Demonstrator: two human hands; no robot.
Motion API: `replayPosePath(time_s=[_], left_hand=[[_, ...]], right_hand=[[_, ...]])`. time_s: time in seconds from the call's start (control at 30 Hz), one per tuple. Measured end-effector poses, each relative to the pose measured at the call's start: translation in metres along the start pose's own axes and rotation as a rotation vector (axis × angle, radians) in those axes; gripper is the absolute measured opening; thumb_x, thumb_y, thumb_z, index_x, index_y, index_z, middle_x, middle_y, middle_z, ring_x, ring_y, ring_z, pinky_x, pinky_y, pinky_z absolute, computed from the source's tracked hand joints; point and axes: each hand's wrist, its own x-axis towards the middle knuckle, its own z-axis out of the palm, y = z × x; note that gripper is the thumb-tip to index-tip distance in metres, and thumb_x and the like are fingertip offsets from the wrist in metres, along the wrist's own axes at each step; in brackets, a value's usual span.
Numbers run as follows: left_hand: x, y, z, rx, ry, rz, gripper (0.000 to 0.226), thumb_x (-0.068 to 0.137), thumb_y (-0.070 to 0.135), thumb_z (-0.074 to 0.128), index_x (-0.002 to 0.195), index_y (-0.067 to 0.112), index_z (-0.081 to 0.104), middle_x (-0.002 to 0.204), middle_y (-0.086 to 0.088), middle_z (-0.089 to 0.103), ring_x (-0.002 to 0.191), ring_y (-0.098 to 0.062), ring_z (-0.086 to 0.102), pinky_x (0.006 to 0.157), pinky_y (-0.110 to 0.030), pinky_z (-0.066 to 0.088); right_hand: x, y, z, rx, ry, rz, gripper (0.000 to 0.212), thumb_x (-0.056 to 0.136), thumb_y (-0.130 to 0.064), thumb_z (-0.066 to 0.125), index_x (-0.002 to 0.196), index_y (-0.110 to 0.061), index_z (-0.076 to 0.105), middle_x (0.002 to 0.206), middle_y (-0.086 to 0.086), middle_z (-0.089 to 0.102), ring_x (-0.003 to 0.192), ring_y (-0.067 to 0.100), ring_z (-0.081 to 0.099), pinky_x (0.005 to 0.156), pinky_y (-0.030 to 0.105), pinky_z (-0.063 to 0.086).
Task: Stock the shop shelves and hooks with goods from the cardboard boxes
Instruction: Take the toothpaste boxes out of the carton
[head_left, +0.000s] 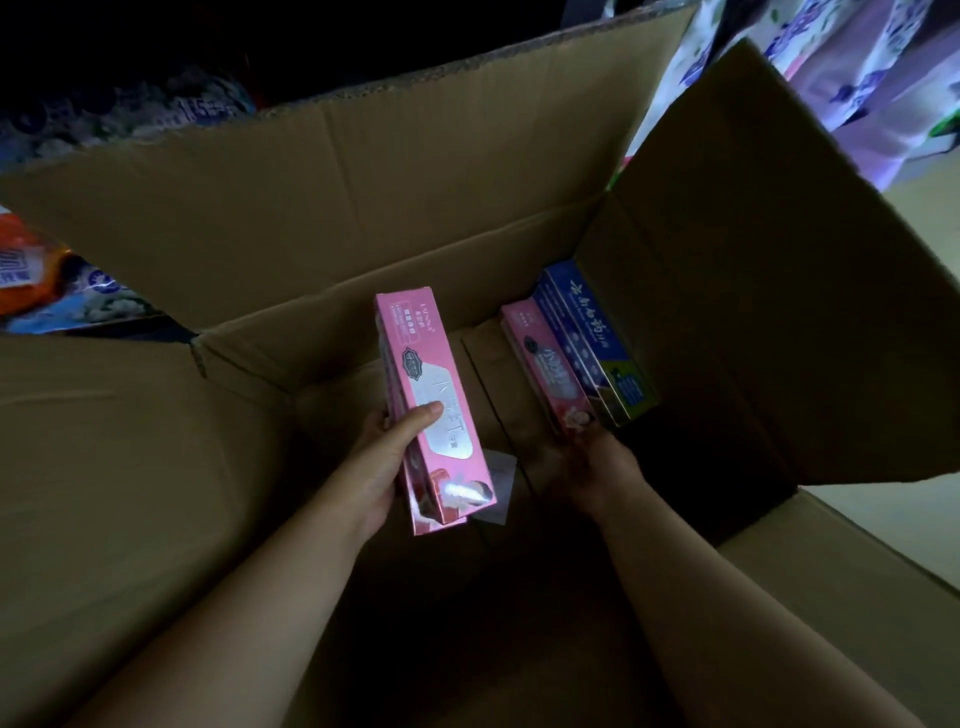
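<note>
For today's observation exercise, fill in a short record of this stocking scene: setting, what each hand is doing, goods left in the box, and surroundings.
setting: open cardboard box, flaps up, seen from above, dim light
left hand: holds pink cartons, more than one, above the box floor
right hand: low in the box at the near ends of a pink carton and blue cartons; grip hidden in shadow
goods left: those cartons along the right wall; a white paper slip on the floor
surroundings: purple-and-white packs upper right
</note>
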Motion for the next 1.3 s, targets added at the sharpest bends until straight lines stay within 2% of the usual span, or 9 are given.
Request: replayPosePath(time_s=[0.23,0.4,0.53,0.6,0.77,0.93,1.03,1.17,1.3], left_hand=[[0.01,-0.006,-0.001,0.075,-0.006,-0.002,0.073,0.062,0.039,0.072,0.129,0.03,0.046,0.111,0.001,0.067,0.101,-0.022,0.063,0.081,-0.037,0.05],[0.011,-0.006,-0.001,0.057,-0.024,-0.01,0.06,0.066,0.041,0.069,0.123,0.033,0.051,0.11,0.001,0.067,0.101,-0.021,0.064,0.081,-0.036,0.05],[0.01,-0.005,-0.001,0.08,-0.016,-0.004,0.057,0.064,0.04,0.071,0.118,0.034,0.052,0.109,0.002,0.067,0.1,-0.02,0.064,0.083,-0.037,0.05],[0.009,-0.004,-0.002,0.088,-0.017,-0.002,0.05,0.063,0.04,0.071,0.109,0.036,0.053,0.108,0.003,0.068,0.098,-0.02,0.064,0.082,-0.036,0.05],[-0.004,0.004,0.003,0.072,-0.019,-0.026,0.035,0.067,0.039,0.071,0.099,0.034,0.057,0.093,0.004,0.072,0.093,-0.02,0.066,0.079,-0.034,0.049],[-0.076,0.043,0.016,0.009,0.012,-0.142,0.046,0.059,0.038,0.072,0.102,0.027,0.059,0.097,-0.008,0.072,0.093,-0.028,0.066,0.08,-0.036,0.051],[-0.148,0.089,0.031,-0.013,-0.014,-0.192,0.047,0.062,0.035,0.072,0.105,0.022,0.058,0.095,-0.011,0.07,0.09,-0.028,0.065,0.072,-0.033,0.049],[-0.245,0.161,0.051,-0.013,-0.019,-0.132,0.029,0.081,0.028,0.066,0.108,0.021,0.059,0.081,-0.001,0.074,0.082,-0.02,0.067,0.062,-0.029,0.047],[-0.353,0.242,0.063,-0.001,-0.059,-0.022,0.046,0.074,0.044,0.075,0.112,0.027,0.057,0.091,-0.001,0.076,0.085,-0.021,0.072,0.067,-0.031,0.051]], right_hand=[[0.044,0.004,0.009,0.022,0.035,0.046,0.04,0.093,-0.033,0.057,0.122,-0.006,0.054,0.117,0.016,0.062,0.114,0.036,0.057,0.102,0.054,0.042],[0.048,0.006,0.004,0.079,0.02,0.032,0.063,0.071,-0.035,0.077,0.126,-0.014,0.053,0.123,0.011,0.061,0.116,0.032,0.055,0.101,0.052,0.042],[0.043,0.002,0.012,0.144,0.028,-0.047,0.055,0.08,-0.018,0.073,0.129,-0.015,0.048,0.124,0.008,0.058,0.114,0.025,0.055,0.083,0.038,0.052],[0.035,-0.002,0.019,0.109,-0.012,-0.047,0.064,0.075,-0.016,0.077,0.132,-0.014,0.046,0.118,0.011,0.059,0.107,0.026,0.059,0.084,0.038,0.053],[-0.01,-0.018,0.031,-0.009,-0.182,0.046,0.053,0.074,-0.005,0.074,0.123,-0.003,0.053,0.113,0.02,0.063,0.104,0.031,0.062,0.089,0.038,0.054],[-0.107,-0.04,0.025,0.026,-0.204,0.033,0.06,0.066,-0.004,0.076,0.122,-0.005,0.057,0.113,0.018,0.066,0.104,0.031,0.064,0.092,0.041,0.053],[-0.199,-0.063,0.011,0.01,-0.24,0.036,0.029,0.08,0.0,0.066,0.107,-0.01,0.061,0.107,0.016,0.066,0.1,0.028,0.063,0.096,0.043,0.049],[-0.333,-0.098,0.002,0.055,-0.302,0.025,0.021,0.087,-0.002,0.059,0.102,-0.017,0.06,0.102,0.013,0.065,0.096,0.028,0.061,0.094,0.044,0.049],[-0.458,-0.123,0.007,-0.01,-0.32,-0.122,0.019,0.085,-0.007,0.061,0.103,-0.014,0.063,0.091,0.014,0.068,0.085,0.026,0.064,0.068,0.037,0.053]])
